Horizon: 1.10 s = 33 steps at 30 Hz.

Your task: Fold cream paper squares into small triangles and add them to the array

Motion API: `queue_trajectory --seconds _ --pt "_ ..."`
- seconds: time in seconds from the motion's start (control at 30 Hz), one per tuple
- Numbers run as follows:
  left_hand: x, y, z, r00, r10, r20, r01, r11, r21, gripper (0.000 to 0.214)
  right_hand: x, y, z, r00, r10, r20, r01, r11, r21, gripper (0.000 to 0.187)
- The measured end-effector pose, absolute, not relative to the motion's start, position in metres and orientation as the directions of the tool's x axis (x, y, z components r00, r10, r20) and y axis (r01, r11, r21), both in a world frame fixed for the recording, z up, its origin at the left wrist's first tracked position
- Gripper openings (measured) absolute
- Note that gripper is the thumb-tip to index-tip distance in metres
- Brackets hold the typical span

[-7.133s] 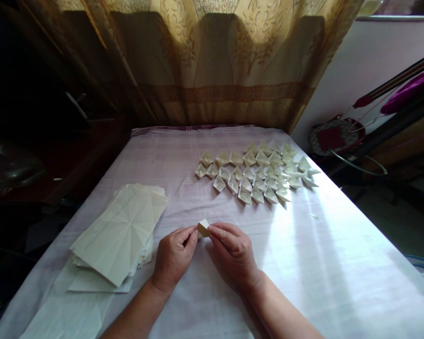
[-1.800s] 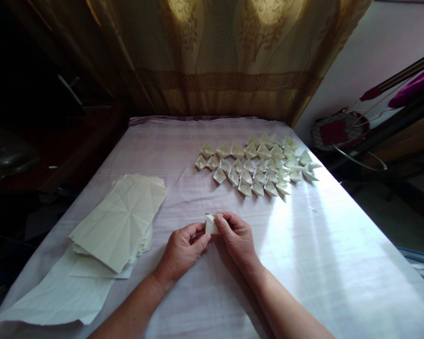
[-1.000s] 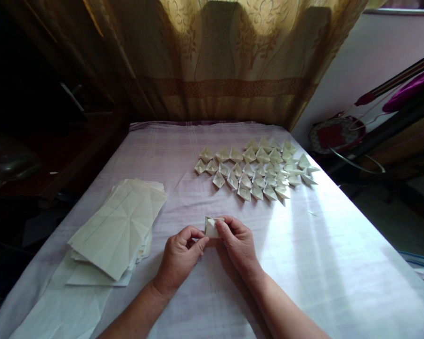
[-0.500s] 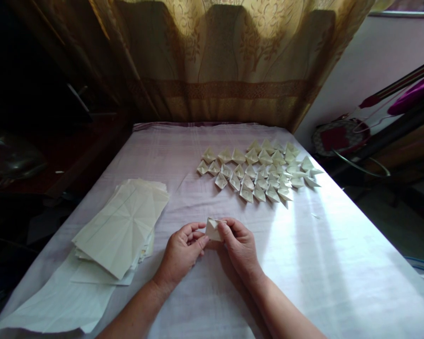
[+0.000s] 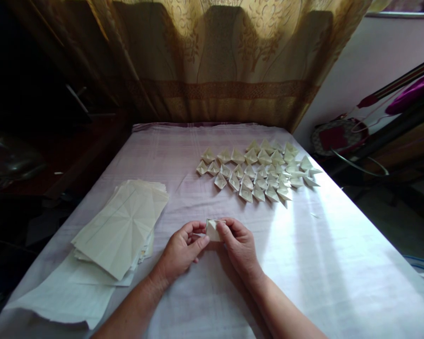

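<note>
A small folded paper, pale cream and roughly square, is held up between my two hands just above the cloth. My right hand pinches its right side, thumb in front and fingers behind. The thumb and fingertips of my left hand close on its left edge. Farther off to the right sit several folded paper boats in uneven rows, points up. To the left of my hands lies a stack of creased paper sheets, its top sheet marked by folds radiating from one spot.
A pale checked cloth covers the table. One longer paper sheet sticks out under the stack at the near left. A gold patterned curtain hangs behind the far edge. A bag is beyond the right edge.
Both hands stay almost in place around the folded paper, with only slight finger movement. The lower left end of the long sheet has shifted a little. The boats look the same.
</note>
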State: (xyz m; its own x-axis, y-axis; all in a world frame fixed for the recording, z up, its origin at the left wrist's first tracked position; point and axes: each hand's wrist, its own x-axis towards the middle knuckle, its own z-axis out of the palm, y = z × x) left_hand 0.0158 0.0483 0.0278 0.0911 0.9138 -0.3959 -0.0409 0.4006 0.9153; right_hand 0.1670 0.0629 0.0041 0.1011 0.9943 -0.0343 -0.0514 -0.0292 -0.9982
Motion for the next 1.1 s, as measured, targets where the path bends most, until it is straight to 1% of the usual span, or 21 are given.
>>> queue_trajectory --seconds 0.1,0.3,0.5,0.6,0.67,0.83,0.97,1.1 --pt "0.014 0.049 0.029 0.092 0.927 -0.364 -0.047 0.369 0.928 0.056 0.166 0.062 0.004 0.053 0.999 -0.01 -0.017 -0.009 -1.0 0.024" --pt "0.015 0.049 0.022 -0.007 0.94 -0.34 -0.054 0.339 0.939 0.046 0.166 0.06 0.003 -0.005 1.0 0.027 0.031 0.027 -0.999 0.022" --pt "0.015 0.047 0.023 -0.005 0.928 -0.372 -0.089 0.37 0.925 0.038 0.168 0.06 0.003 -0.097 0.995 -0.03 0.001 -0.03 -1.0 0.024" --pt "0.014 0.047 0.023 0.001 0.927 -0.374 -0.082 0.373 0.924 0.037 0.169 0.061 0.005 -0.151 0.988 -0.029 0.043 -0.023 -0.999 0.023" --pt "0.014 0.047 0.023 0.007 0.93 -0.368 -0.073 0.368 0.927 0.038 0.169 0.061 0.005 -0.16 0.987 -0.012 0.073 0.0 -0.997 0.024" --pt "0.015 0.047 0.02 0.034 0.934 -0.357 -0.058 0.358 0.932 0.043 0.166 0.06 0.004 -0.118 0.993 -0.001 0.1 0.01 -0.995 0.024" --pt "0.016 0.047 0.018 0.005 0.947 -0.321 -0.057 0.321 0.945 0.045 0.168 0.06 0.01 -0.162 0.987 0.006 0.11 0.024 -0.994 0.028" --pt "0.015 0.046 0.016 0.012 0.979 -0.204 -0.052 0.205 0.977 0.043 0.172 0.062 0.016 -0.209 0.978 0.001 0.102 0.023 -0.995 0.035"
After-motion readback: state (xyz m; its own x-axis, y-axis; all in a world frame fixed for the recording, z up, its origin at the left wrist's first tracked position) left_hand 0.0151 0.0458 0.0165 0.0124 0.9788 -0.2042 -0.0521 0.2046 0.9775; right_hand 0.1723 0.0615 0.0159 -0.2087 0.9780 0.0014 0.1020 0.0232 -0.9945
